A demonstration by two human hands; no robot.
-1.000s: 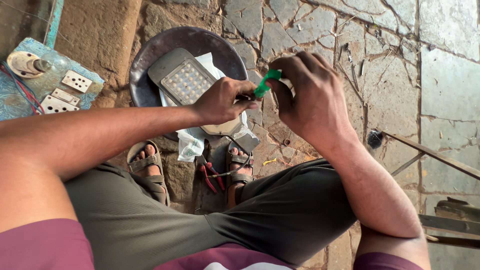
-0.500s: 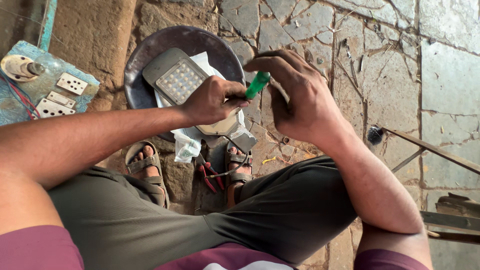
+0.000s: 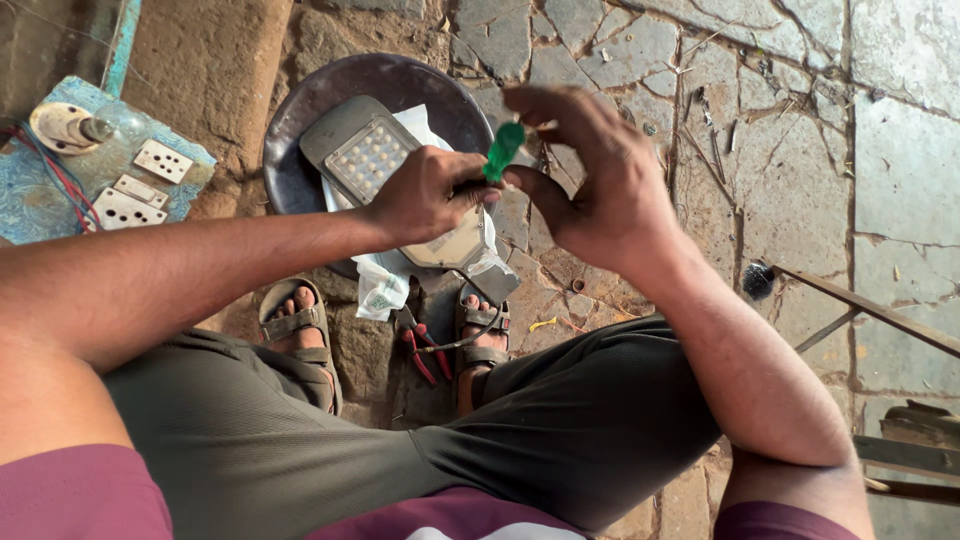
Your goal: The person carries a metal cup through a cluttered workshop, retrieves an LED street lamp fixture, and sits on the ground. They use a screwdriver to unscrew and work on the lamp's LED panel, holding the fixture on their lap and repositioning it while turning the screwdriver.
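Since half a second ago, both hands have drifted slightly right. From left: a blue switchboard (image 3: 60, 195) on cracked stone paving (image 3: 800, 170), a dark round pan (image 3: 300, 130), the left hand (image 3: 425, 195) closed on a pale part, the green screwdriver (image 3: 503, 150) pinched by the half-open right hand (image 3: 600, 190).

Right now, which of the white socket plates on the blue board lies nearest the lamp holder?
The upper socket plate, tilted and set apart; the other two lie lower, side by side, farther from the lamp holder.
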